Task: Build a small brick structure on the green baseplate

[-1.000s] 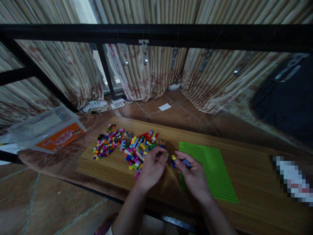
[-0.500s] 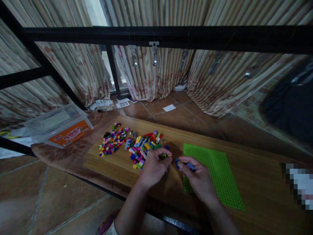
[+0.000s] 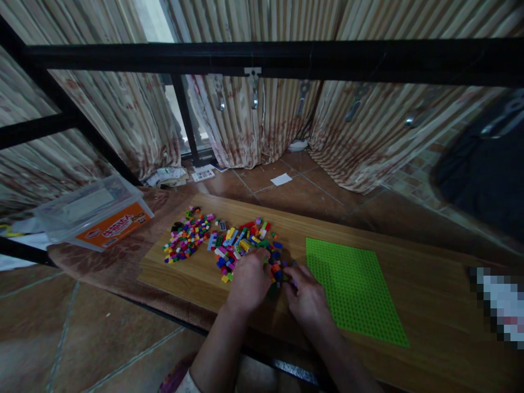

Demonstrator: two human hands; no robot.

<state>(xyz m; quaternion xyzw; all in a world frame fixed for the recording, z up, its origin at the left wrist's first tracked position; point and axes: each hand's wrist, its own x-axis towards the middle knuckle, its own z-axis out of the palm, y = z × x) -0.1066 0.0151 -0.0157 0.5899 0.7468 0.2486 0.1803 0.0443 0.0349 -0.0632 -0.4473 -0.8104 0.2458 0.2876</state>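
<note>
My left hand [image 3: 250,281] is over the right edge of a pile of mixed toy building bricks [image 3: 232,237], its fingers curled down. What its fingertips hold, if anything, is hidden. My right hand [image 3: 309,297] is between the pile and the green studded baseplate [image 3: 360,289], fingers pinched together around small dark bricks that show only in part. Orange and blue bricks [image 3: 277,271] lie between the two hands. A second pile of smaller bricks [image 3: 190,234] is spread further left.
The wooden board [image 3: 172,275] rests on a brown cloth-covered surface [image 3: 98,273]. A clear plastic box [image 3: 94,210] with an orange label stands at the left. Beyond are a black metal rail [image 3: 286,60] with hooks and striped curtains [image 3: 262,125]. A pixelated patch covers the far right.
Both hands have moved left and the right hand has come away from the baseplate toward the pile. The blue bricks seen in the right hand are now mostly hidden.
</note>
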